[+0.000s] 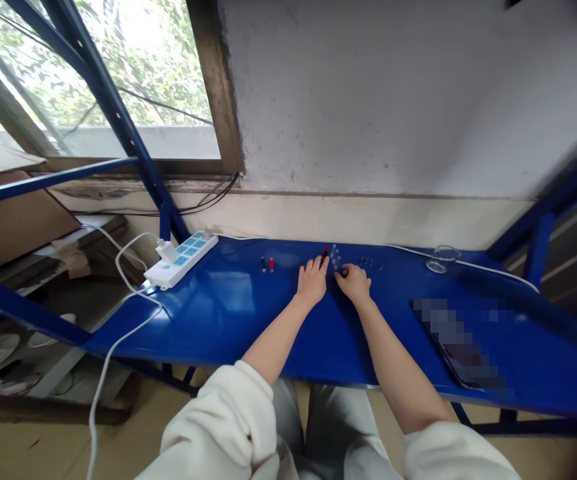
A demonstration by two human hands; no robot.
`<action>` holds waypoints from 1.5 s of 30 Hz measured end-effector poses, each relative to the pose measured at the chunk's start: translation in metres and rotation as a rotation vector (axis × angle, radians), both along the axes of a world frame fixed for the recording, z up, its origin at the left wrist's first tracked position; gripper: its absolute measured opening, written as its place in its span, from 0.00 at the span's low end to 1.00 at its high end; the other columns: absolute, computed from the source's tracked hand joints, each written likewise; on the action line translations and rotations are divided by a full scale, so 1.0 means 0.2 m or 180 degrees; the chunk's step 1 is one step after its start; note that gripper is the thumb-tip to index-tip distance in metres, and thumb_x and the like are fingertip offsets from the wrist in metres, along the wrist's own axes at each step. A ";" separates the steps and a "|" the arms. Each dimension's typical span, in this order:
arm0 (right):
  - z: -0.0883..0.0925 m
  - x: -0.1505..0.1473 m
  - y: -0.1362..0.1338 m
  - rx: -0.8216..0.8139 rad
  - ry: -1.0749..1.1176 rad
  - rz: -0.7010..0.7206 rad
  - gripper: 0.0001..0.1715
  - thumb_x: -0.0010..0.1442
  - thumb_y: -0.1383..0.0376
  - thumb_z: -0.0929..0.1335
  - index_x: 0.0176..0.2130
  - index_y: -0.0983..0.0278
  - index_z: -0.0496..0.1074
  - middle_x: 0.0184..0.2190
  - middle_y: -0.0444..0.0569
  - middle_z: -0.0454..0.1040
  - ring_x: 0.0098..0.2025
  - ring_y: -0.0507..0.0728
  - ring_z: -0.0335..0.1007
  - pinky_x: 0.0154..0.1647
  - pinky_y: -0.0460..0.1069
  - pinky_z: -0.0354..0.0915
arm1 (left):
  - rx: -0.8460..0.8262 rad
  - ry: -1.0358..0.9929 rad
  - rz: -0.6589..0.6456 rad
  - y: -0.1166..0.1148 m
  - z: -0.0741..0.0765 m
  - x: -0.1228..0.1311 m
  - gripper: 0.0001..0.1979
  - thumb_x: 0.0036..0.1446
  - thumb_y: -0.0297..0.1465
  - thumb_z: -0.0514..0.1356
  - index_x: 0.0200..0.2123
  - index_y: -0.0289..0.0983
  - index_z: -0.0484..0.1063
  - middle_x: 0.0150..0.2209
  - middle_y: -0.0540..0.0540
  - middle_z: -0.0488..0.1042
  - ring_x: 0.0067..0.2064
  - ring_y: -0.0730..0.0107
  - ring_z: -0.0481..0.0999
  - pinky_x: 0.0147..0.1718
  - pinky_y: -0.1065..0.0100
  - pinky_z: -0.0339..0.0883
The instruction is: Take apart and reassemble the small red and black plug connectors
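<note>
My left hand [312,281] rests on the blue tabletop [208,320] with its fingers stretched forward and apart. Right at its fingertips is a small black and red piece [324,253]; whether the fingers touch it, I cannot tell. Several small clear plastic pieces [335,255] lie between my two hands, just past the fingertips. Curled in above the table, my right hand [354,283] has thumb and fingers together beside a dark spot, too small to name. To the left, a small black cylinder [263,264] and a red one [271,265] stand side by side.
More tiny clear pieces [366,261] lie beyond my right hand. A white power strip [183,260] with a plug sits at the left end. On the right are a coiled clear cable [437,266] and a dark flat device [451,347]. A wall [368,220] runs behind the table.
</note>
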State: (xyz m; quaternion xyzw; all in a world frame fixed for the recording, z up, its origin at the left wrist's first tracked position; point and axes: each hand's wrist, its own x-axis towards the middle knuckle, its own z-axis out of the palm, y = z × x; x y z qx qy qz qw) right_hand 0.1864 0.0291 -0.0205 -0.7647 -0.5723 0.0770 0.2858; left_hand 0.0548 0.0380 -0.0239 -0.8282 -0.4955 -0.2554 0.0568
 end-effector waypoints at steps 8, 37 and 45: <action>-0.02 -0.02 0.04 0.0029 -0.0137 -0.0080 0.16 0.51 0.56 0.64 0.38 0.62 0.70 0.38 0.51 0.70 0.44 0.61 0.60 0.39 0.54 0.54 | 0.0099 -0.0421 0.0019 0.02 0.01 -0.04 0.13 0.58 0.26 0.48 0.44 0.37 0.68 0.36 0.43 0.72 0.40 0.63 0.68 0.37 0.64 0.61; 0.05 -0.06 -0.04 0.0666 -0.0630 0.0847 0.06 0.52 0.65 0.62 0.27 0.64 0.67 0.26 0.46 0.69 0.34 0.55 0.61 0.31 0.48 0.45 | 0.0006 -0.2769 -0.0551 -0.04 0.10 -0.08 0.10 0.57 0.33 0.51 0.37 0.36 0.70 0.36 0.45 0.73 0.36 0.72 0.72 0.38 0.68 0.67; 0.08 -0.07 -0.06 0.0685 -0.0969 0.0821 0.05 0.52 0.67 0.62 0.27 0.64 0.66 0.27 0.47 0.69 0.35 0.55 0.61 0.33 0.48 0.45 | -0.0027 -0.2560 -0.0722 -0.08 0.13 -0.08 0.12 0.58 0.34 0.50 0.35 0.37 0.71 0.33 0.46 0.72 0.34 0.73 0.70 0.37 0.70 0.66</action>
